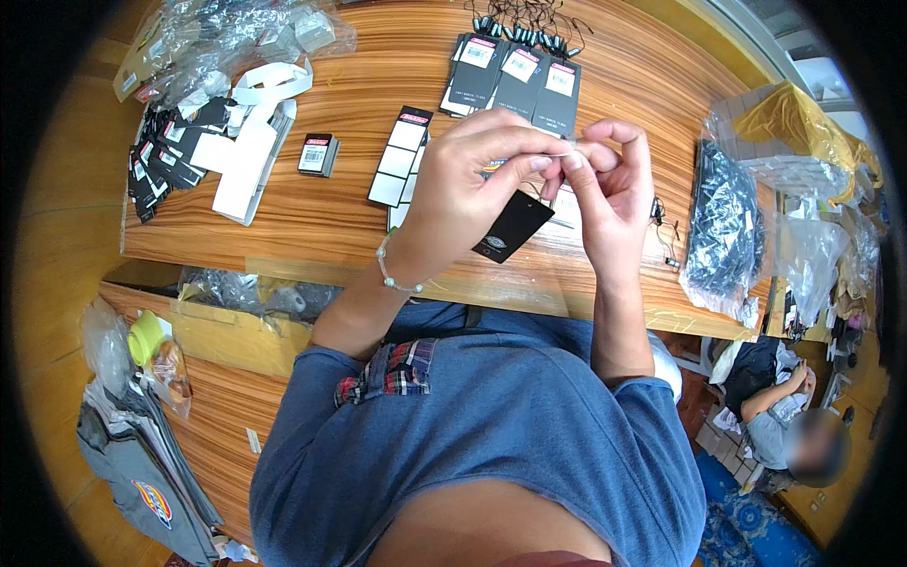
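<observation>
My left hand [465, 168], with a beaded bracelet at its wrist, and my right hand [612, 198] meet above the near part of the table. Thumb and forefinger of each are pinched on a thin, light string [559, 154] running between them. A black hang tag [515, 227] is just below the fingers, tilted; whether it hangs from that string I cannot tell. Partly behind my left hand lie dark cards with white labels [393, 163]. Beyond the hands are stacks of grey-black tags [515, 93], with black cords [529, 28] at their far end.
A small label stack [318, 155] stands left of my hands. Farther left are white strips [248, 161], a heap of black tags [161, 165] and plastic bags [236, 38]. A bagged dark bundle [726, 222] sits right. Folded grey clothes [142, 472] hang lower left; another person [779, 416] is lower right.
</observation>
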Motion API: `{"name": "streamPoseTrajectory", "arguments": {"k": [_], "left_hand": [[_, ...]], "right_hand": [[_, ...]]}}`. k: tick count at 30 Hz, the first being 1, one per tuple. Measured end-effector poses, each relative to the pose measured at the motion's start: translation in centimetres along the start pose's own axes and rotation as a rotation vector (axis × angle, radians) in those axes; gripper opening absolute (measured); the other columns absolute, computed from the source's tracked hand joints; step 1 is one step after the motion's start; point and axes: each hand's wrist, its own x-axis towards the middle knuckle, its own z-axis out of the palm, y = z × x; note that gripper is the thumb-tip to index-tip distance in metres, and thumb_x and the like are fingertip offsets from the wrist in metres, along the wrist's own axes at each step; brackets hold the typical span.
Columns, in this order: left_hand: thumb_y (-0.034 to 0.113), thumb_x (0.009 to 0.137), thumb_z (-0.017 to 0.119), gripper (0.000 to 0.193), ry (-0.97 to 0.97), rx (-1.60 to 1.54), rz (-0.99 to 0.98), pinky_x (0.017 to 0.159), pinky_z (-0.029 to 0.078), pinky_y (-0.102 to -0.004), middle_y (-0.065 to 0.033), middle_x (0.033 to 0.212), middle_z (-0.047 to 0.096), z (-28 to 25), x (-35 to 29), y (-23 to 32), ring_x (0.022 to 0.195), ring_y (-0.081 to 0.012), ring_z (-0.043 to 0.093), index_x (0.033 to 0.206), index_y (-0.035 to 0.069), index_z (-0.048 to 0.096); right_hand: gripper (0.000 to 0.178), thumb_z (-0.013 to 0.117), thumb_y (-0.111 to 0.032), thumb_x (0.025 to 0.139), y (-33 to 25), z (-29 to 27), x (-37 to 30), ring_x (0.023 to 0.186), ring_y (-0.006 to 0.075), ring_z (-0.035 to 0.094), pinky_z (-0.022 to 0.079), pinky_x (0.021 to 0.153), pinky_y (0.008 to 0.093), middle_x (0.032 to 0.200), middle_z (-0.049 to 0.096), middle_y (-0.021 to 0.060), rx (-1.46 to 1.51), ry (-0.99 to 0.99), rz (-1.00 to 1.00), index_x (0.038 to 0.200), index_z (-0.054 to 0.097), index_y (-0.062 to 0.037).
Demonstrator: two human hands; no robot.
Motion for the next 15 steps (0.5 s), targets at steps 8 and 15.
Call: {"name": "streamPoseTrajectory", "arguments": {"k": [8, 15], "left_hand": [[0.006, 0.069, 0.063, 0.016, 0.014, 0.458, 0.380, 0.073, 0.044, -0.0327, 0.0014, 0.082, 0.062, -0.8, 0.9, -0.7, 0.079, -0.0173, 0.057, 0.083, 0.013, 0.068], [0.010, 0.065, 0.062, 0.015, -0.054, 0.573, 0.589, 0.070, 0.044, -0.0316, 0.0004, 0.083, 0.063, -1.3, 1.0, -0.3, 0.079, -0.0172, 0.059, 0.079, 0.013, 0.067]], "right_hand": [[0.013, 0.048, -0.006, 0.089, -0.5, -1.0, 0.6, 0.073, 0.0174, 0.060, 0.047, 0.072, 0.0266, 0.082, 0.061, 0.0111, 0.171, -0.062, 0.164, 0.101, 0.046, -0.0002], [0.011, 0.051, -0.016, 0.089, 0.4, -1.2, 0.5, 0.087, 0.0134, 0.054, 0.042, 0.073, 0.0263, 0.098, 0.058, 0.0052, 0.374, 0.124, 0.232, 0.093, 0.053, -0.0057]]}}
